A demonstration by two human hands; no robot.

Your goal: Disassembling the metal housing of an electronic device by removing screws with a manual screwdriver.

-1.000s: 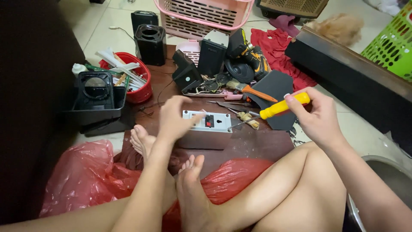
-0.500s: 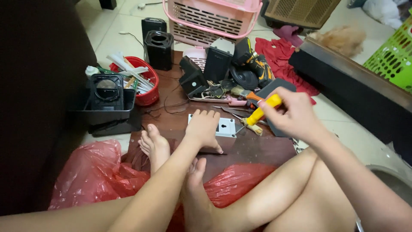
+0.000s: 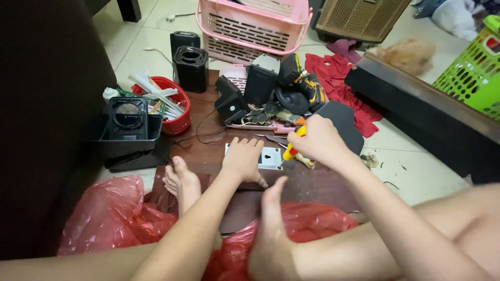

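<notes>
A small white panel [image 3: 271,156] lies flat on a dark brown board [image 3: 317,184] on the floor. My left hand [image 3: 244,160] presses down on the panel's left part, fingers spread. My right hand [image 3: 319,141] grips a yellow-handled screwdriver [image 3: 292,150], its tip pointing down at the panel's right edge. My two bare feet [image 3: 180,179] rest on the board just in front of the panel.
Black speaker housings [image 3: 190,67], a power drill [image 3: 304,83] and loose parts crowd the board's far end. A red bowl [image 3: 177,112] of tools sits left, a pink basket [image 3: 250,26] behind, red plastic bags [image 3: 112,221] near, a dark low bench [image 3: 416,114] right.
My right hand has swung the screwdriver from held up at the right down to the panel. My left hand stays on the panel. The view has tilted slightly downward.
</notes>
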